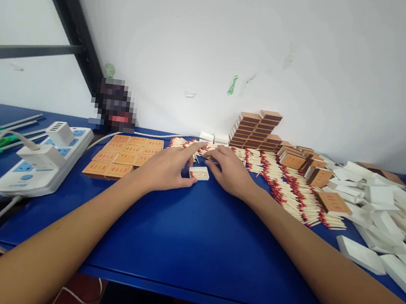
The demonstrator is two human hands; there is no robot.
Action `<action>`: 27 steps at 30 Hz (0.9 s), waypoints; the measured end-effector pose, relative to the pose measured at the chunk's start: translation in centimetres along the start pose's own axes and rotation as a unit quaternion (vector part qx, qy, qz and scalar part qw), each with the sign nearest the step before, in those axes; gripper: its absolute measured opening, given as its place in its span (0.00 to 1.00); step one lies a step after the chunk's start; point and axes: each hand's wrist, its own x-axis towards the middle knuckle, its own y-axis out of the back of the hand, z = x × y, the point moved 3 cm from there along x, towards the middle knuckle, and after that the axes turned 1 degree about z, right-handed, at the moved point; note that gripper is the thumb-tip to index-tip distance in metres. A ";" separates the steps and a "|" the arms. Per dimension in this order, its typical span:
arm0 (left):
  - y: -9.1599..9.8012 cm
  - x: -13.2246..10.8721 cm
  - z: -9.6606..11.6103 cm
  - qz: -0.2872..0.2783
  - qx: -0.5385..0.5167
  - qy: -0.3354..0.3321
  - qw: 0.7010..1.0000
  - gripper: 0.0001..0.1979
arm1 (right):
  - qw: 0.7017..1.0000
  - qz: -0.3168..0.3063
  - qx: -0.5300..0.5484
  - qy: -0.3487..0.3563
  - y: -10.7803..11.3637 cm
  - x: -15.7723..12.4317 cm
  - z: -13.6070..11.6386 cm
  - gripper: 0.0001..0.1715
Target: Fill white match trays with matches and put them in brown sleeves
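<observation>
A small white matchbox tray with some matches in it lies on the blue table. My left hand is at its left end, fingers apart, the thumb against the front corner and the index finger stretched toward loose matches behind. Just behind and to the right of the tray, my right hand has its fingers curled toward the thumb, with a few matches showing between them. Red-tipped matches spread in rows from behind my hands to the right. The fingertips of both hands are partly hidden.
Orange-labelled matchboxes are laid out at left, beside a white power strip with cables. Brown matchboxes stand stacked by the wall. Loose matchboxes and a heap of white trays lie at right.
</observation>
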 end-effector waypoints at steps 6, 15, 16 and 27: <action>0.0 0.1 0.0 -0.004 -0.007 -0.001 1.000 0.45 | 0.999 -0.025 -0.015 0.046 -0.2 -0.1 -1.1 0.25; 0.0 0.0 0.0 -0.002 -0.007 -0.004 1.000 0.45 | 0.998 0.052 0.029 0.013 0.3 -0.7 -0.3 0.12; 0.0 0.0 -0.1 -0.001 -0.006 -0.006 1.000 0.45 | 0.998 0.058 0.024 0.001 0.2 -0.6 -0.2 0.09; -0.2 0.0 -0.3 -0.004 -0.004 -0.009 1.000 0.46 | 0.998 -0.021 -0.065 0.002 0.9 -1.0 0.9 0.08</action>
